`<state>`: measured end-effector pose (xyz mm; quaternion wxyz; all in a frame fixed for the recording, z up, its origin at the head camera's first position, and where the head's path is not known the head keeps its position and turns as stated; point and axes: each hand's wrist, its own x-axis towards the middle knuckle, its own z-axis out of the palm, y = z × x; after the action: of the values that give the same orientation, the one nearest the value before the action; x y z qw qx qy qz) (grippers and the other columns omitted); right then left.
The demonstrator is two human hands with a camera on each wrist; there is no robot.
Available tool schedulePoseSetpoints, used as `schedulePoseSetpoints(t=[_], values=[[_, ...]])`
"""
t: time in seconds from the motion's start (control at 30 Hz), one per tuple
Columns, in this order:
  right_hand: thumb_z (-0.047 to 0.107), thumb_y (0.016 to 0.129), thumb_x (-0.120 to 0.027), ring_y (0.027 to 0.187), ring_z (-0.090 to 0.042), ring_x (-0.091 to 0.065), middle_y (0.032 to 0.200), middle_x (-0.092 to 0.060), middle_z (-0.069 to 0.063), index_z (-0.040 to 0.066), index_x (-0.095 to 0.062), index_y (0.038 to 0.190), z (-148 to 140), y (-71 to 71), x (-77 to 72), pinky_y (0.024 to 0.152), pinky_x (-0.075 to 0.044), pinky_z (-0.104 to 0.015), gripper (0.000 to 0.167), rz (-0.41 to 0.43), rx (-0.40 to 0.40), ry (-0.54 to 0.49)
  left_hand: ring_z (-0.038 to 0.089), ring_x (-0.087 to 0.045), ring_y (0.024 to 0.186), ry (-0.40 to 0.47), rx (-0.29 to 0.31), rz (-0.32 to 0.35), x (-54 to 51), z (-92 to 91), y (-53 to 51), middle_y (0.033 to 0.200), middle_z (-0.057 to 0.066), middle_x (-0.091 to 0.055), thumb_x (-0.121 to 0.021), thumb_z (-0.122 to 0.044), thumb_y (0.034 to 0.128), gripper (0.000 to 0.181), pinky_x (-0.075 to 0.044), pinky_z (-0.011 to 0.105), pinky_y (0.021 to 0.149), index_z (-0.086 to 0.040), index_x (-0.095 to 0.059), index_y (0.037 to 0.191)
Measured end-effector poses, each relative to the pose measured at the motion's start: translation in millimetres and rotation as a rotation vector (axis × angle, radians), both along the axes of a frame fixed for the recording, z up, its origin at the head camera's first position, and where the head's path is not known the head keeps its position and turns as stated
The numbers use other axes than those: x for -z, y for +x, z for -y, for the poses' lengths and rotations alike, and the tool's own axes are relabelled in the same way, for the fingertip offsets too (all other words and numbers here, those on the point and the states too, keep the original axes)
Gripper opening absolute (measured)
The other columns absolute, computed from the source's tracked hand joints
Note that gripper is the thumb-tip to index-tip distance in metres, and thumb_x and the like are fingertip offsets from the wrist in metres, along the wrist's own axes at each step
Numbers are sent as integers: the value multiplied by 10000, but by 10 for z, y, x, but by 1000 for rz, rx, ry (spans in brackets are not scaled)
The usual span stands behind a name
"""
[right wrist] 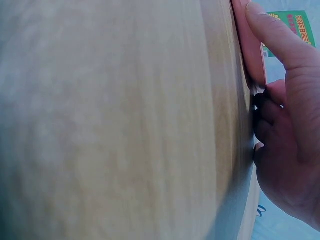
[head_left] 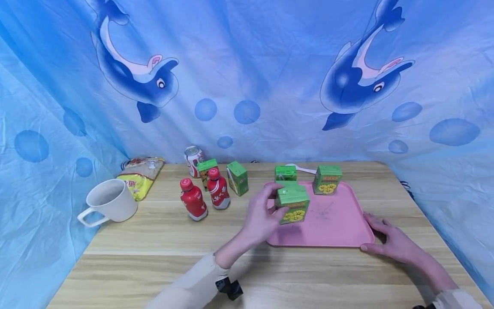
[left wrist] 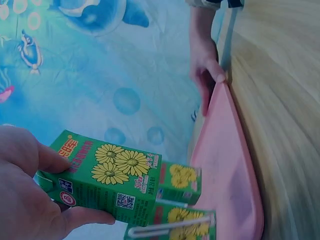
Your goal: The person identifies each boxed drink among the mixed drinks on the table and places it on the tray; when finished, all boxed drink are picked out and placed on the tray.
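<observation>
My left hand [head_left: 264, 212] grips a green drink carton [head_left: 295, 211] with yellow flowers on its front, thumb on one side and fingers on the other. The carton is over the left part of a pink tray [head_left: 335, 227]; whether its base touches the tray I cannot tell. My right hand [head_left: 391, 240] holds the tray's right front corner, its thumb [right wrist: 275, 32] on the rim and the other fingers bent beside it. A matching carton [head_left: 327, 180] stands at the tray's back right. Another green carton [head_left: 285, 173] is behind the held one, partly hidden.
Two red bottles [head_left: 194, 199], a green carton [head_left: 238, 178], another partly hidden carton [head_left: 207, 167] and a can [head_left: 193, 161] stand left of the tray. Further left are a white mug [head_left: 112, 199] and a yellow packet [head_left: 143, 174]. A white utensil [head_left: 302, 169] lies behind the tray.
</observation>
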<state>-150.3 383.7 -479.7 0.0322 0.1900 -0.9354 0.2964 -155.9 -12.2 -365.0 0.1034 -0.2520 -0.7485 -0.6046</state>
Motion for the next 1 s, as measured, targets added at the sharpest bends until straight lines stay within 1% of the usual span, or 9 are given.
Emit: schedulePoseSetpoints(t=[0.07,0.17,0.27,0.3,0.5,0.6,0.73,0.83,1.0], values=[[340,770,-862,1276,-629,-336,1462,-396,-348,-57,-405,1482,2,24,12,1123,-42,-150,934,12,1,1,301,-609,1001,-24,3,4,31,-69,9,1159,172,-595,-686,164,820,473,-582,315,807,9,-571,1252],[349,771,-862,1283,-635,-321,1468,-384,-351,-66,-399,1481,2,49,24,1206,-112,-393,944,46,4,2,301,-618,1002,-53,6,6,78,-166,16,1154,170,-600,-693,159,810,479,-583,280,782,18,-572,1251],[354,777,-857,1290,-646,-293,1480,-365,-351,-64,-375,1493,5,45,15,1107,-207,-673,959,87,5,0,269,-622,1003,-82,3,15,113,-252,12,1142,149,-616,-704,144,809,481,-574,235,762,10,-574,1252],[345,777,-858,1291,-649,-287,1482,-363,-352,-64,-368,1497,6,35,9,1058,-226,-725,962,91,1,-2,257,-620,1003,-91,1,16,120,-279,7,1141,141,-619,-708,135,810,484,-570,227,763,7,-575,1257],[298,773,-864,1293,-645,-288,1486,-363,-345,-67,-357,1501,2,0,-18,1046,-251,-723,959,84,-12,-2,172,-612,1004,-155,-8,-13,145,-427,-35,1145,96,-637,-725,73,834,474,-547,226,796,-19,-578,1275],[312,781,-858,1306,-637,-277,1502,-337,-344,-57,-327,1517,1,-6,-49,1042,-253,-727,979,117,-1,7,139,-608,977,-185,-11,-28,152,-499,-75,1127,71,-644,-734,45,842,467,-539,245,786,-47,-583,1274],[322,788,-855,1317,-642,-249,1517,-312,-341,-43,-296,1533,14,-36,-115,1007,-264,-751,1001,144,10,9,139,-603,992,-202,-22,-5,150,-598,-156,1139,72,-640,-734,33,854,474,-544,257,786,-51,-575,1293],[328,790,-855,1323,-647,-229,1523,-307,-337,-41,-294,1535,20,-47,-145,1007,-258,-755,1003,155,14,10,168,-602,1008,-181,-19,32,169,-673,-207,1151,105,-633,-725,53,855,479,-537,207,765,-28,-567,1300],[352,787,-856,1322,-646,-234,1528,-313,-323,-37,-302,1533,29,-15,-132,994,-279,-749,1008,175,21,36,185,-605,995,-185,-23,50,248,-789,-232,1142,117,-632,-713,49,863,469,-527,205,762,-17,-560,1301]])
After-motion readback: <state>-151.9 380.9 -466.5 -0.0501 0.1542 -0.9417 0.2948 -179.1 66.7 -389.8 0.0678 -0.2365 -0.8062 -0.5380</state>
